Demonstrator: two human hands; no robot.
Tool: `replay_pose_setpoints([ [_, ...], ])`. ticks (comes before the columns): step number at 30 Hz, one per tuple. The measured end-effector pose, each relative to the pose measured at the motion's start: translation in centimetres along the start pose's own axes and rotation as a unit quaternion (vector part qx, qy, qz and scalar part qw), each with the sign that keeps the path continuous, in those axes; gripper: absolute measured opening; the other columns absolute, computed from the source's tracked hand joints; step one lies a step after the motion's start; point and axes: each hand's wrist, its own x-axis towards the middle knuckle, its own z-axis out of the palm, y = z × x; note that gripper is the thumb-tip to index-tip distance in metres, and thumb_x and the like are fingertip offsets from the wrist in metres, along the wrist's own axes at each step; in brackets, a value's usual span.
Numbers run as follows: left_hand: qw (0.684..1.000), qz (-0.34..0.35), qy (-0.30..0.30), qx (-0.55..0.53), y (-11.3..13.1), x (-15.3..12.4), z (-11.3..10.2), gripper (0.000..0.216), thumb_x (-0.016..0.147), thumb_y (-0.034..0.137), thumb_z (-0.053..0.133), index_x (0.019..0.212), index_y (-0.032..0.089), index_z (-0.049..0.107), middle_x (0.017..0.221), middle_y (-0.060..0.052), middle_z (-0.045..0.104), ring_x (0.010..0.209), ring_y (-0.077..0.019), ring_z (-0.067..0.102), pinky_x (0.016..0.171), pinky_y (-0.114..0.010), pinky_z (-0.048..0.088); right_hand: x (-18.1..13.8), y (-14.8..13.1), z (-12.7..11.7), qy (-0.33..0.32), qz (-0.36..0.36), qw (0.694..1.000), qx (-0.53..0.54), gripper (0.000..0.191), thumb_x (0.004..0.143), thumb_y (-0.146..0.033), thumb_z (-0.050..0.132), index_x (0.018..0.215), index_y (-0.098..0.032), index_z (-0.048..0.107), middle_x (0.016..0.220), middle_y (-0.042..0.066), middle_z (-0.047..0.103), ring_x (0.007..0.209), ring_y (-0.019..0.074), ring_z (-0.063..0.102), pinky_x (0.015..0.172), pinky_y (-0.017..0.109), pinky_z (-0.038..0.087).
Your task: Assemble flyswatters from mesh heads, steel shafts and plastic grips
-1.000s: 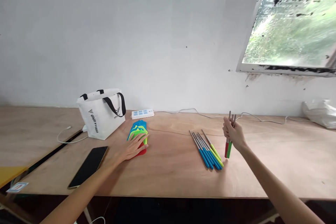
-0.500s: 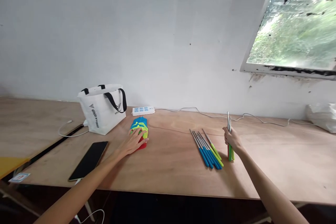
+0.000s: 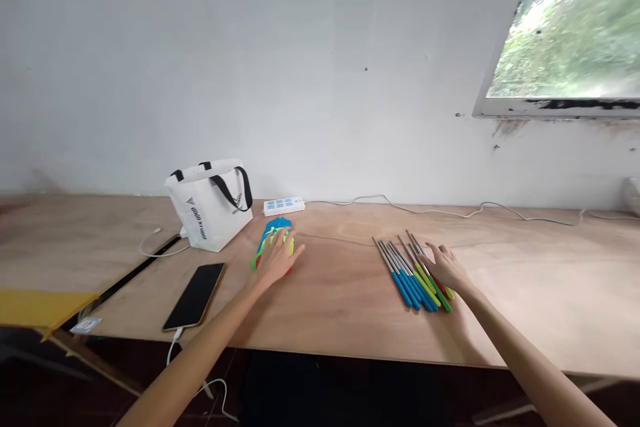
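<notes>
My left hand [image 3: 277, 260] lies over a pile of flat plastic pieces [image 3: 277, 223] in blue, yellow-green, green and red; they may be fly swatter heads. Its fingers are spread, the thumb sticking out to the right, and they hide much of the pile. Farther right, several metal rods with coloured handles [image 3: 407, 283] lie side by side, silver ends pointing to the back. Blue handles are on the left, with yellow-green, green and red ones on the right. Just beside the right end of this row is my right hand [image 3: 445, 267], fingers apart, partly covering the red and yellow-green handles.
At the left stands a white tote bag [image 3: 213, 213] with black handles. A phone [image 3: 195, 297] on a charging cable lies in front of it. Behind the pile is a white power strip [image 3: 283, 206], its cord [image 3: 440, 211] running along the wall. A yellow sheet [image 3: 45, 307] sits far left.
My right hand has let go of the upright bundle of green, yellow-green and red-handled rods, which now lie beside the others. The left hand stays on the pile. The view has shifted slightly.
</notes>
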Motion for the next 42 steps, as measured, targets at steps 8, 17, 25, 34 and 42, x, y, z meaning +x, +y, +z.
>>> replay_pose_setpoints([
  [8,0.953,-0.29,-0.012,-0.089,-9.5,-0.3,-0.2,0.07,0.098,0.063,0.031,0.145,0.012,0.041,0.156,-0.024,0.042,0.144,-0.0381,0.04,0.111,-0.052,0.038,-6.4,-10.0,-1.5,-0.005,-0.269,0.958,0.103,0.045,0.102,-0.04,0.038,0.142,-0.025,0.05,0.14,0.013,0.056,0.129,0.0303,0.054,0.109,0.048,0.043],
  [17,0.951,-0.272,-0.001,-0.148,-9.9,0.6,2.5,0.074,0.1,0.065,0.022,0.153,0.014,0.034,0.163,-0.017,0.034,0.152,-0.0286,0.029,0.12,-0.045,0.029,-7.9,-29.4,6.1,-0.191,-0.261,0.905,0.276,0.07,0.105,-0.056,0.032,0.162,-0.02,0.016,0.171,0.009,0.006,0.156,0.0253,0.008,0.123,0.045,0.025],
  [25,0.963,-0.245,-0.012,-0.115,-12.0,2.3,4.5,0.068,0.1,0.059,0.033,0.152,0.015,0.039,0.16,-0.016,0.038,0.15,-0.0317,0.033,0.122,-0.05,0.024,-1.5,-37.9,11.4,-0.138,-0.172,0.94,0.259,0.07,0.104,-0.048,0.035,0.162,-0.011,0.02,0.17,0.013,0.007,0.156,0.0314,0.001,0.125,0.049,0.011],
  [34,0.97,-0.222,-0.094,0.03,-12.9,3.2,6.6,0.055,0.102,0.037,0.028,0.154,0.02,0.041,0.161,-0.013,0.038,0.152,-0.0316,0.029,0.121,-0.061,0.017,1.3,-40.8,14.0,-0.134,-0.222,0.947,0.189,0.055,0.105,-0.034,0.032,0.155,-0.014,0.04,0.166,0.015,0.023,0.154,0.0296,0.018,0.125,0.049,0.01],
  [42,0.968,-0.227,-0.104,0.026,-12.6,5.1,6.2,0.054,0.103,0.037,0.027,0.153,0.021,0.041,0.161,-0.011,0.038,0.152,-0.0291,0.028,0.122,-0.062,0.013,3.2,-41.6,15.7,-0.13,-0.221,0.952,0.169,0.056,0.104,-0.031,0.029,0.156,-0.011,0.038,0.167,0.015,0.021,0.155,0.0282,0.016,0.125,0.047,0.013],
])
